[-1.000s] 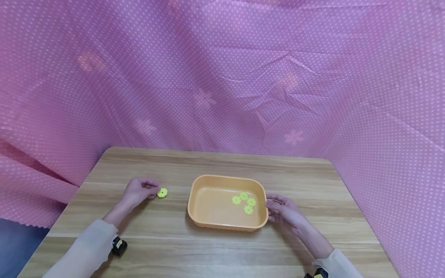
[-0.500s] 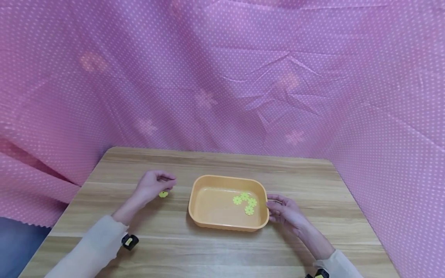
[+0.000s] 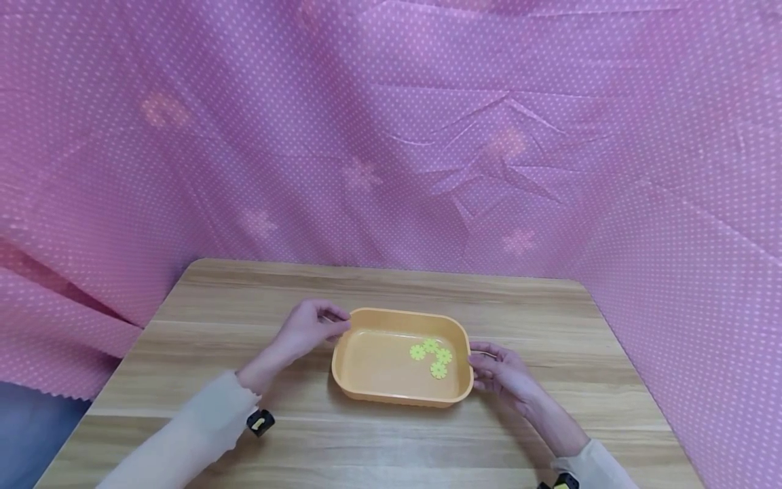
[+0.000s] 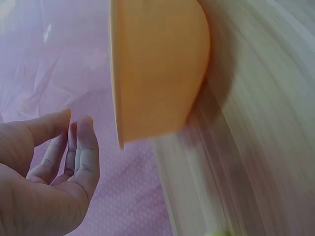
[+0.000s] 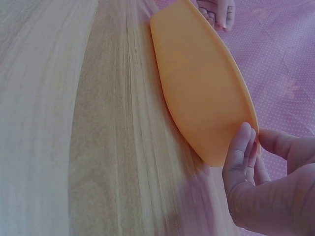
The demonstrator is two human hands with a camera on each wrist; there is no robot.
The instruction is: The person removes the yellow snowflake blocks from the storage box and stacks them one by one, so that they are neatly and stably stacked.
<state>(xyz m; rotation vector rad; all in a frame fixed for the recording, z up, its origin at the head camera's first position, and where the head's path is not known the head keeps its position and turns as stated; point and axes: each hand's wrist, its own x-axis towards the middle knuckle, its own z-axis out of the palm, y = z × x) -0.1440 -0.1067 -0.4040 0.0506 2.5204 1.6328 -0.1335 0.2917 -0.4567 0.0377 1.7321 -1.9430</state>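
Note:
An orange rectangular plastic tray [image 3: 379, 394] stands on the wooden table. On its right side lie several yellow-green flower-shaped pieces [image 3: 438, 370]. My right hand [image 3: 504, 373] pinches the tray's right end; in the right wrist view the thumb is at the rim and the fingers [image 5: 238, 152] lie against the outer wall. At the tray's far left corner is my left hand [image 3: 308, 329], thumb and fingertips drawn close together. The left wrist view shows the fingers [image 4: 87, 152] beside the rim; no piece is visible between them. A blurred yellow-green thing [image 4: 221, 233] shows at that view's bottom edge.
The light wood tabletop [image 3: 391, 448] carries the tray near its middle. A pink dotted curtain [image 3: 391, 136] hangs behind the table and along both sides. Black wrist cameras [image 3: 261, 422] are strapped at the sleeves.
My left hand has moved right from the yellow-green piece on the table to the tray's left corner; that piece is now hidden in the head view. The right hand has stayed at the tray.

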